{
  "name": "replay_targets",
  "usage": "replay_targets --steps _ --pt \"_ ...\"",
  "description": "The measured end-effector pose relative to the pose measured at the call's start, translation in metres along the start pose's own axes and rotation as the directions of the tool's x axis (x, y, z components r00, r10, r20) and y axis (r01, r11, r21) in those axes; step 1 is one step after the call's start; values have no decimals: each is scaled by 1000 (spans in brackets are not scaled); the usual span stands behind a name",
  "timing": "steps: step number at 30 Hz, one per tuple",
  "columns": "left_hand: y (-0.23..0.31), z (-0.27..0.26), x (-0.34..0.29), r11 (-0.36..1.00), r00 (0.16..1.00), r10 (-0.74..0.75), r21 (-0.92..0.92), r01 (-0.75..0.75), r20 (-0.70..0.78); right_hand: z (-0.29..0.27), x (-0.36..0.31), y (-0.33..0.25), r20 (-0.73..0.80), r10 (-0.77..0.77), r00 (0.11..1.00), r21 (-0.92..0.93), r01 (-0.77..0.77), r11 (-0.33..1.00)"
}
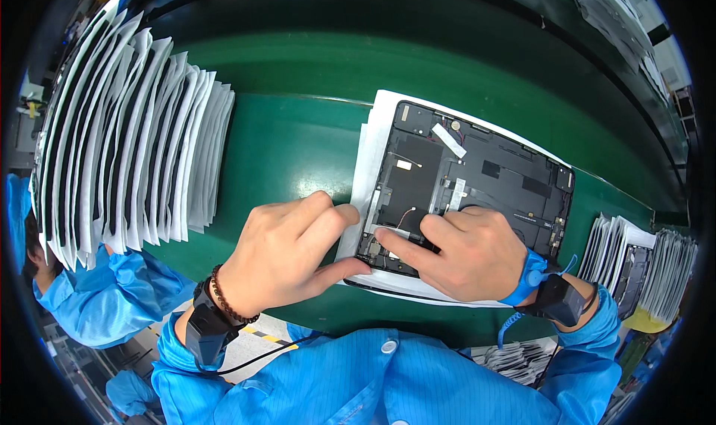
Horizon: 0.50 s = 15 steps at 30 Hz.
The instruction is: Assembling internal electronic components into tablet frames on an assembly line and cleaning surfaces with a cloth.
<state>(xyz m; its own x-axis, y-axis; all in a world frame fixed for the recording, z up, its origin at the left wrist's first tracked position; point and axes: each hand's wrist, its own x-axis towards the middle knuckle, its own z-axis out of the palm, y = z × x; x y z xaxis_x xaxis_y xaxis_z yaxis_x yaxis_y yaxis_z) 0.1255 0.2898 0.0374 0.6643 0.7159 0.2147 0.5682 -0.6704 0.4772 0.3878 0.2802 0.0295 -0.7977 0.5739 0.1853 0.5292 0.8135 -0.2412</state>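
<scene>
An opened tablet housing (514, 179), black with a thin raised rim, lies tilted on white sheets (363, 164). My left hand (287, 253) holds its near left corner, fingers bent and thumb laid along the rim. Over the housing's near left part, my right hand (473, 253) presses one outstretched finger onto a white strip (399, 233) by the left edge. Its other fingers are bent, and their tips are hidden. Two more white strips, an upper one (449, 140) and a middle one (458, 194), lie inside the housing, beside thin cables.
A long row of upright housings interleaved with white sheets (142, 142) stands at left on the green bench (287, 138). At right are further interleaved housings (634, 268). A person's blue sleeve (112, 298) shows at lower left. A dark ledge (358, 11) runs along the back.
</scene>
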Motion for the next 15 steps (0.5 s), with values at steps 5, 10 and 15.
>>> replay_targets --steps 5,10,15 --pt "-2 3 -1 997 998 -61 -53 62 14 -2 3 -2 45 27 999 -9 -26 1000" --pt "-2 2 -1 984 991 -123 -127 128 44 -3 6 -5 67 45 997 -34 -42 999" --pt "-1 2 0 963 985 -165 -207 172 52 -3 5 -6 75 56 996 -36 -53 998"
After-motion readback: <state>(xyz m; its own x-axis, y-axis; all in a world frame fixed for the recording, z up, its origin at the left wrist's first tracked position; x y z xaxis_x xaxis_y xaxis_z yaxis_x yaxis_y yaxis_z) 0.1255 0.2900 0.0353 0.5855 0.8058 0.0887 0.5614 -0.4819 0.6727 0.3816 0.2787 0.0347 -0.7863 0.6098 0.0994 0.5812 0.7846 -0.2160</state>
